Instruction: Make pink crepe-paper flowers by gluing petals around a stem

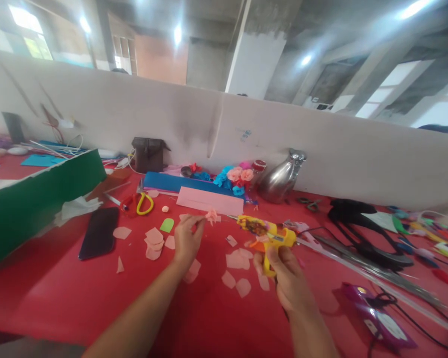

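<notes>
My left hand (189,239) pinches a small pink paper flower (211,216) between its fingertips, above the red table. In my right hand (283,271) is a yellow hot glue gun (269,234), gripped by its handle. Its nozzle points left at the flower, a short gap away. A clear glue stick (309,242) sticks out of the back of the gun. Pink petal pieces (239,258) lie loose below the hands, and more petals (154,242) lie left of my left hand. A green petal-shaped piece (167,225) rests among them.
A dark phone (99,233) and yellow-handled scissors (145,204) lie to the left, beside a green panel (45,209). Behind are a pink sheet (210,201), finished flowers (239,175) and a metal jug (283,176). A purple power strip (381,315) with cords lies at front right.
</notes>
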Demonstrator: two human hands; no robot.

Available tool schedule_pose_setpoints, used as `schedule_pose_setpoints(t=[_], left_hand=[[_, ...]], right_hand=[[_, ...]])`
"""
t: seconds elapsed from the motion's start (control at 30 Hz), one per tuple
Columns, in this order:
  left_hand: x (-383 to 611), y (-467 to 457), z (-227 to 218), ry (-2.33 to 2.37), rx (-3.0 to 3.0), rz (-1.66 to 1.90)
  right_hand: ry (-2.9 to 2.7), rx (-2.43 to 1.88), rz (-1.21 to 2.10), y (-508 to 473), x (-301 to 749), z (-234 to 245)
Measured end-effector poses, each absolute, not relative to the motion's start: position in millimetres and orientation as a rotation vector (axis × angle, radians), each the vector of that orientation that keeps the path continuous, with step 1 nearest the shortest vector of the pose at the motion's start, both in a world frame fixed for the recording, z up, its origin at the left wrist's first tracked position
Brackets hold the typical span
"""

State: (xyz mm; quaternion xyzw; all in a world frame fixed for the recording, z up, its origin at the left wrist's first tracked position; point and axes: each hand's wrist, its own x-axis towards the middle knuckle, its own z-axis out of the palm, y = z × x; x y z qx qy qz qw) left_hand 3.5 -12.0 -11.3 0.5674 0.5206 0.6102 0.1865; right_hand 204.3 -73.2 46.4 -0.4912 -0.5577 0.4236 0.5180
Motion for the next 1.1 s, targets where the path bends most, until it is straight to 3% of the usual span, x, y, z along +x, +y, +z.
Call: schedule_pose_setpoints(t=[0.33, 1.1], left_hand=[[5, -16, -12, 1.443, 1.765, 1.752], [6, -15, -13, 1.475, 1.819, 1.738]], right_hand=[[-1.601, -1.433, 0.647, -76, 187, 36], [-1.781, -1.514, 0.494, -76, 176, 35]])
